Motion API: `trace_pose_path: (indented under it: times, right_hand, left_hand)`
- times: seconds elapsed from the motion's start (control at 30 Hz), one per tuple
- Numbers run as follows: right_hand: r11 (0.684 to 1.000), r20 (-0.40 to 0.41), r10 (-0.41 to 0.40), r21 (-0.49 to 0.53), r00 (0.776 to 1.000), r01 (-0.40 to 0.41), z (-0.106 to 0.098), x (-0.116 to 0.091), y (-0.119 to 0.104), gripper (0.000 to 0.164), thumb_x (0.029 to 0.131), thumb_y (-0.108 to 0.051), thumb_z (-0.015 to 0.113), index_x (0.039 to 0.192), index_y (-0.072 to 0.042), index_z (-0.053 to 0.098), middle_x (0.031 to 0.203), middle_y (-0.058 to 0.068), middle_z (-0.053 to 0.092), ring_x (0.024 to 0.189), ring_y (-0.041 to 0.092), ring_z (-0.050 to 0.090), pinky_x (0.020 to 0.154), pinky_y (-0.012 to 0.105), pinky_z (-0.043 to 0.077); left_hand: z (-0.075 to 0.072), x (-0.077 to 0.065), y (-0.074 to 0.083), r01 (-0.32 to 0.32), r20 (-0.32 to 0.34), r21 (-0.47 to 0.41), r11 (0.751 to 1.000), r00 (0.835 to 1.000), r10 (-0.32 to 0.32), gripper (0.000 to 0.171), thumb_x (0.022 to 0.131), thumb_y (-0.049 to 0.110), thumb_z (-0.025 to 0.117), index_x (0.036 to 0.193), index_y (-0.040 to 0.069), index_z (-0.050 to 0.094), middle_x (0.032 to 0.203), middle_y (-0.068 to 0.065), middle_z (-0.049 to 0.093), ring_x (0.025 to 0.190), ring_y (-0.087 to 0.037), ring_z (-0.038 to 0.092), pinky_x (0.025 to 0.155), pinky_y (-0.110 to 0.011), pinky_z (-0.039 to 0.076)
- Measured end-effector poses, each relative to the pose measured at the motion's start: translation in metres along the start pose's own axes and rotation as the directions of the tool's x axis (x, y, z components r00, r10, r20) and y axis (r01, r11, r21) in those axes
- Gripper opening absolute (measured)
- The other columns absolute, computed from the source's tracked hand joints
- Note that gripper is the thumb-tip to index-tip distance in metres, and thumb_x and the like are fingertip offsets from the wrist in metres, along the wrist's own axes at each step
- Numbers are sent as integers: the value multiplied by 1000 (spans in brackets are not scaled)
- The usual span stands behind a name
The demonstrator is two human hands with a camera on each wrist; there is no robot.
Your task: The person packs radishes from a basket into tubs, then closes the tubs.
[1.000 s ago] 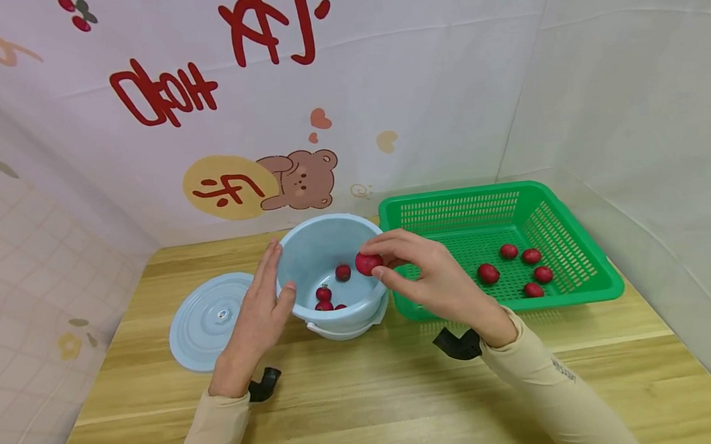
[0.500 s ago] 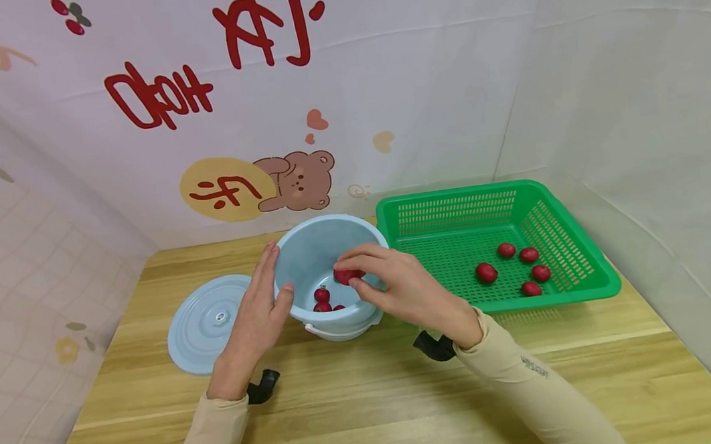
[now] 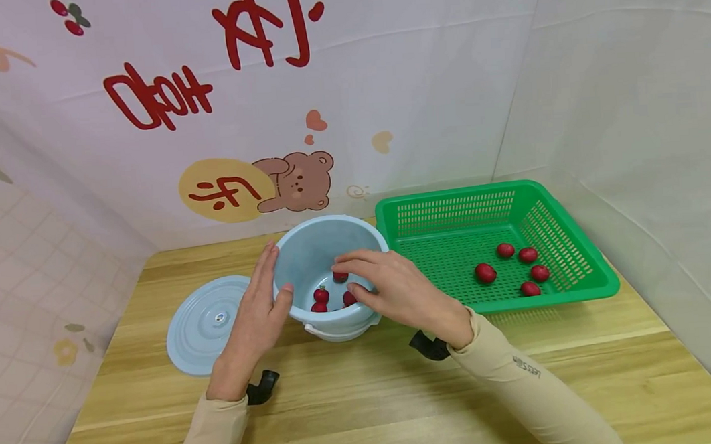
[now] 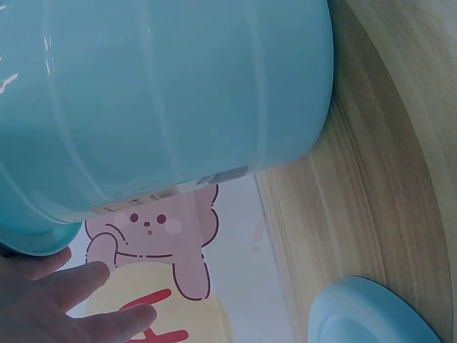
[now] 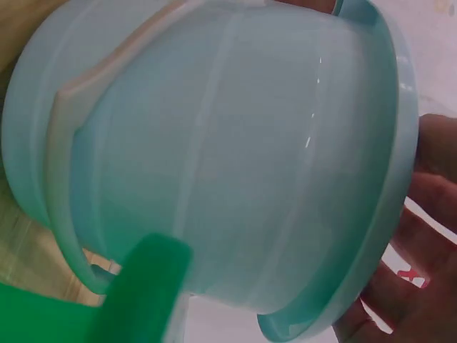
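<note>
The light blue bucket (image 3: 297, 252) stands open with several red radishes (image 3: 320, 295) on its bottom. My left hand (image 3: 260, 314) rests against its left rim, fingers straight and thumb at the near edge; in the left wrist view the fingers (image 4: 78, 286) lie spread by the rim. My right hand (image 3: 404, 290) reaches over the right rim, thumb and fingers parted above the inside, holding nothing. One radish (image 3: 349, 298) lies just beneath its thumb. In the right wrist view that hand's fingers (image 5: 428, 221) extend past the rim.
A green slotted basket (image 3: 441, 244) with several more radishes (image 3: 485, 273) stands right beside the bucket. The blue lid (image 3: 201, 331) lies on the wooden table (image 3: 353, 410) to the left. The bucket's white handle (image 3: 337, 335) hangs down in front. A printed cloth (image 3: 445, 96) hangs behind.
My right hand has moved left and down over the bucket and let go of a radish, which now lies inside. My left hand has stayed at the rim.
</note>
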State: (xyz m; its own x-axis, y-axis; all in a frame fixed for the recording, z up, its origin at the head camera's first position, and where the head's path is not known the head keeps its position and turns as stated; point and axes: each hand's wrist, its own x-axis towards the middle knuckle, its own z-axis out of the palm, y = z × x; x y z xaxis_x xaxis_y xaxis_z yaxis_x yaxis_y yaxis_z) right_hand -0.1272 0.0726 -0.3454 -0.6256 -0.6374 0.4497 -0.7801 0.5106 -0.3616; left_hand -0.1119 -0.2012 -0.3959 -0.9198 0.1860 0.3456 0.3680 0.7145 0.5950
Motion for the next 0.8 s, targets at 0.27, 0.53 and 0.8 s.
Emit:
trace_pose_path:
  times: [0.27,0.53,0.8]
  right_hand:
    - [996,-18,-17,87,1000,19,-13,-19,4,32,100,-22,69,131,-15,72,138,-3,65,127,18,60,102,43,50]
    - [991,-81,15,133,997,-5,-41,-40,6,33,98,-21,73,131,-14,72,138,-4,65,129,20,59,102,46,50]
    - [991,-128,19,136,992,-1,-77,-57,20,36,92,-9,77,128,-13,73,133,-3,68,128,17,61,101,29,51]
  left_hand:
    - [1,1,-1,-3,3,-3,1000,1000,3,68,107,30,46,165,6,21,172,-9,18,153,-35,28,118,-62,31]
    - [1,1,-1,4,4,-9,1000,1000,-4,68,106,24,48,165,7,20,173,-7,17,154,-35,27,118,-62,30]
    - [1,1,-2,-2,0,-12,1000,1000,2,67,106,25,47,166,7,20,172,-9,17,153,-35,28,118,-62,31]
